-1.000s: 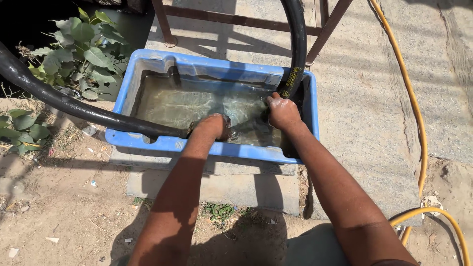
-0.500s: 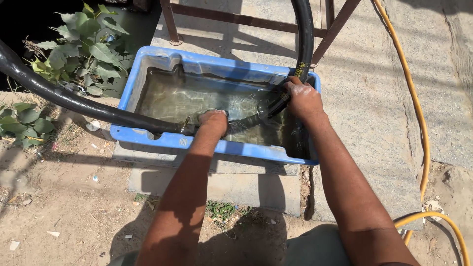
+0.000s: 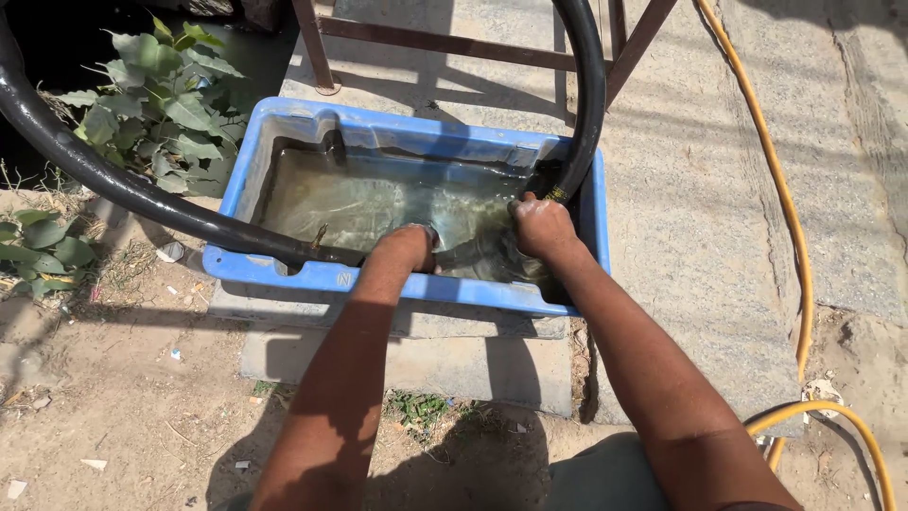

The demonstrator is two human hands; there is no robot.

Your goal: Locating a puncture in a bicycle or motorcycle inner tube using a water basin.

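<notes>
A blue plastic tub (image 3: 284,274) filled with murky water sits on a stone slab. A thick black rubber tube (image 3: 104,175) loops from the far left, dips through the water and rises at the tub's right side. My left hand (image 3: 409,248) grips the submerged stretch of tube near the tub's front wall. My right hand (image 3: 539,225) clasps the tube just where it leaves the water at the right. Both hands are wet and partly under the surface.
A yellow hose (image 3: 790,246) runs along the stone paving on the right and curls at the lower right. A rusty metal frame (image 3: 454,43) stands behind the tub. Leafy green plants (image 3: 156,104) grow at the upper left. Bare dirt with litter lies in front.
My right hand slid along the tube, out toward the tub's right edge and back slightly. My left hand stayed on the submerged tube. The camera view shifted a little.
</notes>
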